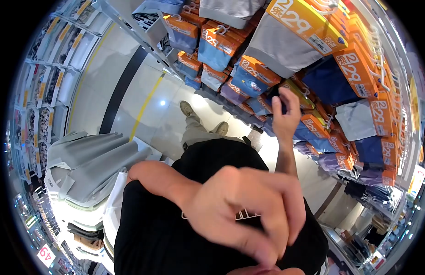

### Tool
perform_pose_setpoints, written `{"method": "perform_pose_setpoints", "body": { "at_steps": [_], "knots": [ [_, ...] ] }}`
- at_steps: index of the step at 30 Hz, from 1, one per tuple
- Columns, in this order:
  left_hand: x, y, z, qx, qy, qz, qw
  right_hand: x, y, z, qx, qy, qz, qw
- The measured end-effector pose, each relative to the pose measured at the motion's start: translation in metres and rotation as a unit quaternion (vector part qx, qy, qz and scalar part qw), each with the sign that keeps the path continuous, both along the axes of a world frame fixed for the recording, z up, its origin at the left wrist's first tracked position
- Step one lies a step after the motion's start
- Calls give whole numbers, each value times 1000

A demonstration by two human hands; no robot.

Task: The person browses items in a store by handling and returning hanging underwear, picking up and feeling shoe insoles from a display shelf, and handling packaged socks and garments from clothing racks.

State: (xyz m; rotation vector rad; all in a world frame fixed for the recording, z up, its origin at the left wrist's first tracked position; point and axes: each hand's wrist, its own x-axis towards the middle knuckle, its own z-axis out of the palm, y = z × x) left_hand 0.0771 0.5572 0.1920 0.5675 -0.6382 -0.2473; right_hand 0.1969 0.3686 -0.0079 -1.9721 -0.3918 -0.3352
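Observation:
My left hand (244, 206) is large and slightly blurred, raised close in front of my chest and chin. Its fingers curl inward and the thumb comes together with them, and nothing shows in the grip. Farther out, my right hand (287, 117) is lifted beside the hanging rack, empty, with thumb and bent fingers apart. Around it in this view are folded garments on orange cards (258, 68) marked 29, in blue, grey and purple. A grey garment with a yellow-orange card (309, 25) hangs above that hand.
Metal rack hooks (382, 68) stick out on the right. On my left, a stack of grey polo shirts (84, 160) lies on a display. Shelves of packaged goods (61, 55) stand across the tiled aisle (93, 87). My shoes (187, 109) are on the floor by the rack.

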Motion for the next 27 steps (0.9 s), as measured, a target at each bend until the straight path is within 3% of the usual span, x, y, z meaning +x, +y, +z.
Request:
{"method": "perform_pose_setpoints", "body": {
  "at_steps": [2,4,8,14,20,23,27],
  "knots": [
    [5,-2,-15,101,11,72,992,5,12,32,164,24,-9,986],
    [11,-6,-47,258,-36,160,952,23,20,58,211,-56,-7,976],
    [9,-11,-125,427,84,70,897,56,37,92,254,-138,3,957],
    [-22,15,-205,590,34,35,806,84,38,103,269,-95,21,958],
    [-26,14,-215,567,19,39,823,91,55,120,245,-117,38,962],
    [-24,15,-215,569,21,28,821,97,55,125,219,-130,-11,967],
    [-15,21,-214,580,56,17,813,97,33,122,333,-114,24,936]
  ]
}}
